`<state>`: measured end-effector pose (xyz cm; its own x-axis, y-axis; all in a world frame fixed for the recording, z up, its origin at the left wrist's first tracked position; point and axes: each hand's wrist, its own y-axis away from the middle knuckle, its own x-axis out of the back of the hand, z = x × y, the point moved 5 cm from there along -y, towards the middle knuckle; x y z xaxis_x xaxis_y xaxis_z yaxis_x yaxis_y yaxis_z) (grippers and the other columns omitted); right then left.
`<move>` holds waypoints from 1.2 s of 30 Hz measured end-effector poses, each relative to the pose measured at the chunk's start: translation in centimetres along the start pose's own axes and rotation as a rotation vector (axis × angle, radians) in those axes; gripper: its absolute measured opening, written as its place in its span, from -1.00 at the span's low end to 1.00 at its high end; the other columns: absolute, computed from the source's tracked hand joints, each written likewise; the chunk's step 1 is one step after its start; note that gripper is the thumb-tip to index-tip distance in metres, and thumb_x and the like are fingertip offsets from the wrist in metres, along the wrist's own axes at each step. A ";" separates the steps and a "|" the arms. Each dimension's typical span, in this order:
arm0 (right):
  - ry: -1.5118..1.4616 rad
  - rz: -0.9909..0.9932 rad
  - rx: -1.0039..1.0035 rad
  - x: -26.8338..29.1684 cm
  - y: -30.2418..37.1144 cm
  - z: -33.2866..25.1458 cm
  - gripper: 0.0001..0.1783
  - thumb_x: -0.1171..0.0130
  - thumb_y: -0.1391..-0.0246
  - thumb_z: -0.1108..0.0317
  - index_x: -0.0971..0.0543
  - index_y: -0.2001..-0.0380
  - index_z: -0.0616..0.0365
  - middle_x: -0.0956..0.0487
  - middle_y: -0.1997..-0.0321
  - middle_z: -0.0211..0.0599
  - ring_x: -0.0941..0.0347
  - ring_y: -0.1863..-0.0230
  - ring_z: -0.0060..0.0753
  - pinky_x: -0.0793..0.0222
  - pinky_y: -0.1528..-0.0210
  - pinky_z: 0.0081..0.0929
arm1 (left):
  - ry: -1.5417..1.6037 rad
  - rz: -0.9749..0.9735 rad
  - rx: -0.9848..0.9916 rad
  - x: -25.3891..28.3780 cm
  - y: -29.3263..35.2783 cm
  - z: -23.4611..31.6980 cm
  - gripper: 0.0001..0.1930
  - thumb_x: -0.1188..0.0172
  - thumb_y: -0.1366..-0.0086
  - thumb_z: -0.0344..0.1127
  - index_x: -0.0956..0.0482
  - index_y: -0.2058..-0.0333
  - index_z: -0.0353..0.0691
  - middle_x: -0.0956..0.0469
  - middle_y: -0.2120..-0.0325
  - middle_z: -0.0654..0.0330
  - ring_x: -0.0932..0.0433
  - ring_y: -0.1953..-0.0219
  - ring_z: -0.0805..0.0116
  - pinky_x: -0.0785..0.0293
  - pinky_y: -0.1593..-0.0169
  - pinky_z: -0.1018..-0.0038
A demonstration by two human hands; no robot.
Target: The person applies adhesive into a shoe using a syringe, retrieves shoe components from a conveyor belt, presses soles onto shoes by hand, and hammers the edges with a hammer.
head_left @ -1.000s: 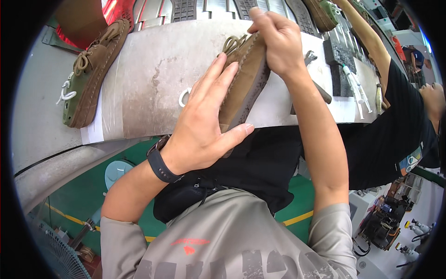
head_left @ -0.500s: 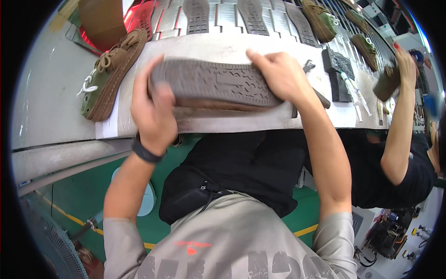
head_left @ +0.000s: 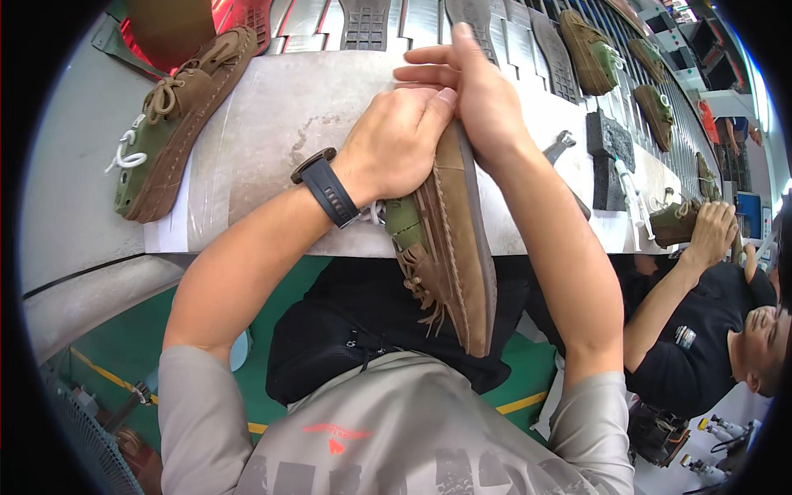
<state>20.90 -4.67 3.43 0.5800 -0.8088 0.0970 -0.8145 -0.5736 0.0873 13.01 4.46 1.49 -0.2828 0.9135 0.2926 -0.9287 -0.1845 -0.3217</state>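
A brown and green moccasin-style shoe (head_left: pixel 469 272) is tilted on its side between my hands, toe pointing toward me and past the table's near edge. My left hand (head_left: pixel 400 140), with a dark watch on its wrist, is closed round the heel end. My right hand (head_left: pixel 488 107) has its fingers stretched out and its palm against the sole side near the heel. Both hands hide the heel, and only a thin strip of the grey sole shows. Another brown and green shoe (head_left: pixel 186 124) with tied laces lies to the left on the white table (head_left: pixel 256 157).
Several grey soles (head_left: pixel 365 25) lie on the metal conveyor at the back, with shoes (head_left: pixel 587 51) farther right. A wrench (head_left: pixel 561 144), a black block (head_left: pixel 609 157) and syringes (head_left: pixel 631 194) are at right. Beyond them a co-worker's hand (head_left: pixel 711 235) holds another shoe.
The shoe has turned from crosswise, sole showing, to lengthwise with its toe toward me. My left hand has moved right to the heel, close beside my right hand, whose fingers are now stretched out.
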 end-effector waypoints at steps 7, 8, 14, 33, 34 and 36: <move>0.517 0.290 0.434 -1.1 2.5 -4.5 -0.57 -0.22 -0.43 0.14 -0.66 0.34 0.36 -0.68 0.44 -0.27 -0.55 0.35 -0.53 -0.47 0.25 -0.44 | -0.086 0.006 0.023 -0.2 0.7 0.3 -0.68 0.05 -0.47 -0.33 -0.60 0.38 -0.40 -0.63 0.43 -0.25 -0.62 0.28 -0.31 -0.55 0.19 -0.08; 0.373 0.177 0.330 -0.7 1.4 -3.7 -0.55 -0.20 -0.44 0.12 -0.67 0.33 0.38 -0.69 0.42 -0.23 -0.58 0.34 -0.49 -0.49 0.23 -0.43 | -0.136 -0.010 -0.026 -0.1 0.3 0.3 -0.71 0.02 -0.45 -0.34 -0.60 0.36 -0.39 -0.63 0.42 -0.23 -0.63 0.29 -0.30 -0.56 0.20 -0.06; 0.263 0.173 0.185 2.3 1.7 0.3 -0.45 -0.05 -0.47 0.01 -0.71 0.19 0.39 -0.74 0.30 -0.05 -0.62 0.22 -0.34 -0.51 0.06 -0.37 | -0.314 0.040 -0.269 -0.4 -0.4 -0.4 -0.71 0.00 -0.44 -0.32 -0.64 0.28 -0.39 -0.64 0.40 -0.18 -0.64 0.28 -0.25 -0.56 0.15 0.00; 0.940 -0.081 0.269 1.4 21.8 -2.0 0.12 -0.51 0.09 0.50 -0.11 -0.47 0.60 -0.30 -0.41 0.62 -0.40 -0.38 0.48 -0.46 -0.34 -0.05 | -0.393 0.033 -0.287 -0.7 0.1 0.6 -0.54 0.07 -0.63 -0.17 -0.54 0.33 -0.48 -0.54 0.46 -0.27 -0.51 0.33 -0.31 -0.41 0.22 0.09; 0.977 -0.112 0.248 1.4 21.7 -2.1 0.12 -0.52 0.10 0.47 -0.12 -0.46 0.61 -0.30 -0.40 0.63 -0.41 -0.36 0.46 -0.45 -0.35 -0.06 | -0.332 0.033 -0.227 -0.6 0.1 0.7 -0.54 0.07 -0.63 -0.17 -0.54 0.33 -0.48 -0.54 0.46 -0.27 -0.51 0.33 -0.33 -0.41 0.22 0.07; 1.033 -0.135 0.272 1.4 20.8 -3.0 0.12 -0.52 0.10 0.43 -0.12 -0.45 0.62 -0.31 -0.40 0.62 -0.41 -0.36 0.44 -0.42 -0.37 -0.06 | -0.343 0.031 -0.221 -0.6 -0.1 0.5 -0.54 0.07 -0.63 -0.16 -0.54 0.33 -0.48 -0.55 0.45 -0.27 -0.52 0.32 -0.33 -0.41 0.22 0.07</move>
<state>4.84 -17.36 8.40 0.2938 -0.3089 0.9046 -0.6451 -0.7624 -0.0508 13.14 3.75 1.76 -0.4083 0.7279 0.5509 -0.8552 -0.0938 -0.5098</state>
